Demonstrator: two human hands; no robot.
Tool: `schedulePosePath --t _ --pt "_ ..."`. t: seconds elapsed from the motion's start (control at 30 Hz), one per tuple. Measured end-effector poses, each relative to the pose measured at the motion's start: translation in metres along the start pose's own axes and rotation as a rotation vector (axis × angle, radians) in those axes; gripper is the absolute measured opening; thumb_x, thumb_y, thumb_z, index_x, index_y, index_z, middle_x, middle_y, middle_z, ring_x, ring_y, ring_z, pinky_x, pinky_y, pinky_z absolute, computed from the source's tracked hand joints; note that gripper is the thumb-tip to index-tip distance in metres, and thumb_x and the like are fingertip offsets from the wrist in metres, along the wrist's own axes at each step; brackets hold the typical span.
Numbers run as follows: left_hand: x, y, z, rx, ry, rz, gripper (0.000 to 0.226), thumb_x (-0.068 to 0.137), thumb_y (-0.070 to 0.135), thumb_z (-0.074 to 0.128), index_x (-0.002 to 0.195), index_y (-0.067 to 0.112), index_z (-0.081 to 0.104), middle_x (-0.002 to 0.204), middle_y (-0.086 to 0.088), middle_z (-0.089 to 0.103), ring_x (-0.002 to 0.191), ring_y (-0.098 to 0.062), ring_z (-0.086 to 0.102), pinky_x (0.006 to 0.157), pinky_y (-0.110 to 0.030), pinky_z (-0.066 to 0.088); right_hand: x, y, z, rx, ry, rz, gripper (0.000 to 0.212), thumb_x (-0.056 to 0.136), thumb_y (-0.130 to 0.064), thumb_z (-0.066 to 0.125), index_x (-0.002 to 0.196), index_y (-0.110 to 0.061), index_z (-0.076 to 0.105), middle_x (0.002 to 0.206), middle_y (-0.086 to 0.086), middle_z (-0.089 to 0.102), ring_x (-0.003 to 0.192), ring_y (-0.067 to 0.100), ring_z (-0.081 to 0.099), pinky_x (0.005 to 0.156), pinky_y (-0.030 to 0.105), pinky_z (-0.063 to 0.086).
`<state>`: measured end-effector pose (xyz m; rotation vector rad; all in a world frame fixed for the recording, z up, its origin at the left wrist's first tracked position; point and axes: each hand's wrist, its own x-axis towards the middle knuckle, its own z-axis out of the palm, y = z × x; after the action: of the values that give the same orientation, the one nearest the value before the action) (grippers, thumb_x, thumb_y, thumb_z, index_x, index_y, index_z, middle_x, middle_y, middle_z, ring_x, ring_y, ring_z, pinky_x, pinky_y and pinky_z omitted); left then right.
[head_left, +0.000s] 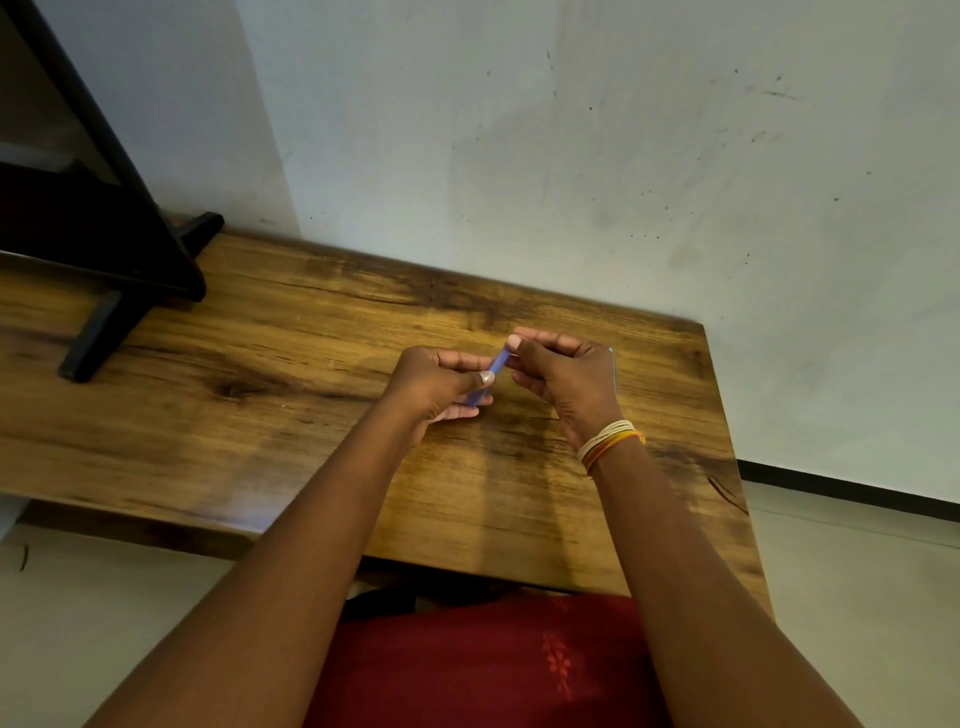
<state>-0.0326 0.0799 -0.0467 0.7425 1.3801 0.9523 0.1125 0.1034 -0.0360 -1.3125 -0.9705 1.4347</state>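
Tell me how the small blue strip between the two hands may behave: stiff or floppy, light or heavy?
The blue strip runs straight between the left hand and right hand, so probably fairly stiff. Fingertip pinches alone carry it, so likely very light.

Soft, even light on my feed: wall (623, 156) at twelve o'clock brightest, stand (104, 249) at ten o'clock sunk in black. Faint shadows streak the table (260, 364) beneath left hand (436, 384) and right hand (566, 384); the blue stick (497, 365) they pinch blurs. Edges bow.
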Motion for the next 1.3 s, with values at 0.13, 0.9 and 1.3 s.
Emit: schedulePosePath --t 0.13,0.9,1.3 --pt "0.001 -0.001 0.001 0.056 0.023 0.034 0.013 0.081 0.003 0.071 0.087 0.015 0.07 0.084 -0.008 0.072 0.073 -0.019 0.071 0.068 -0.029 0.059 0.0 0.0 0.0 -0.028 -0.006 -0.012 0.011 0.079 -0.003 0.074 0.09 -0.004 0.073 0.083 0.01 0.074 0.071 0.013 0.072 0.068 0.028 0.06" --pt "0.001 0.006 0.017 -0.778 0.129 -0.008 0.03 0.09 -0.01 0.052 0.102 0.017 0.05 0.089 -0.016 0.069 0.072 -0.019 0.072 0.075 -0.03 0.056 0.002 0.004 0.001 0.143 -0.037 0.071 0.01 0.079 -0.001 0.073 0.088 -0.005 0.072 0.079 0.011 0.073 0.069 0.016 0.071 0.066 0.026 0.059" --pt "0.0 0.005 0.018 -0.762 0.153 -0.006 0.026 0.088 -0.01 0.054 0.091 0.015 0.05 0.087 -0.018 0.069 0.085 -0.016 0.07 0.077 -0.028 0.056 0.0 0.001 0.002 0.276 0.002 0.092 0.01 0.078 -0.004 0.075 0.087 -0.001 0.072 0.07 0.007 0.073 0.062 0.014 0.069 0.059 0.023 0.057"
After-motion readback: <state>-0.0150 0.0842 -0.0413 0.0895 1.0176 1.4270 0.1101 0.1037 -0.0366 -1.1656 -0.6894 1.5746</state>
